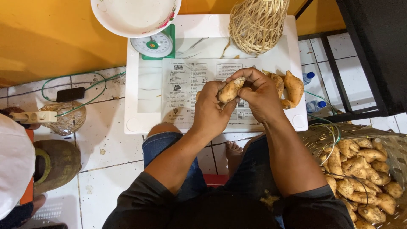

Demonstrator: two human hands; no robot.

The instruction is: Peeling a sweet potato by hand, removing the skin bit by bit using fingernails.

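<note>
I hold one pale orange sweet potato (231, 89) between both hands, above a sheet of newspaper (186, 85) spread on a low white table (144, 106). My left hand (210, 110) grips its lower end and my right hand (258, 95) wraps its upper end. Two more sweet potatoes (292, 89) lie on the table just right of my right hand. A kitchen scale (154, 44) with a white bowl (135, 15) on top stands at the table's far left.
A woven basket (392, 148) full of sweet potatoes sits on the floor at right. A wicker cage (257, 23) stands at the table's back. Plastic bottles (313, 106), a power strip with green cable (34, 116) and a brown round object (59, 163) are on the tiled floor.
</note>
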